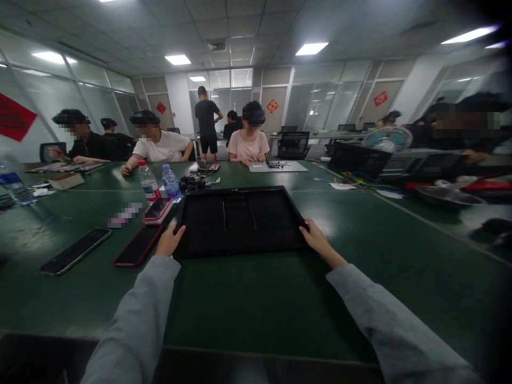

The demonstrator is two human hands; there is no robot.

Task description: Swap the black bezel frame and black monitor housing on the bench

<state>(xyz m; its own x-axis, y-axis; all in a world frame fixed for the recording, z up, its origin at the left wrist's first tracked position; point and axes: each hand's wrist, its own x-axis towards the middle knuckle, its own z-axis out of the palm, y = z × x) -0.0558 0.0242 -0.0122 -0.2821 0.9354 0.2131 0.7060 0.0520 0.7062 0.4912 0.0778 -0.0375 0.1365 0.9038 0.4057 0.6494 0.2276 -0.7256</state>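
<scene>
A wide black monitor casing (pixel 204 226), rectangular with a raised rim, is in front of me over the green table. Its far edge carries a small pale mark, and two thin light lines run down its inner face. My left hand (pixel 169 241) is closed on the left edge, thumb on top and the other fingers mostly hidden. At the right edge my right hand (pixel 319 242) grips the rim the same way. Just left of my left hand lies a red-edged phone (pixel 138 246), with a pink-edged phone (pixel 159 209) on a white box beyond it.
Another dark phone (pixel 76 252) lies farther left on the green table (pixel 256 314). A red-capped bottle (pixel 149 182) and a blue-capped bottle (pixel 171 184) stand behind the phones. Cables, a metal bowl (pixel 448 198) and a fan (pixel 387 140) are at right. Several people sit across the table.
</scene>
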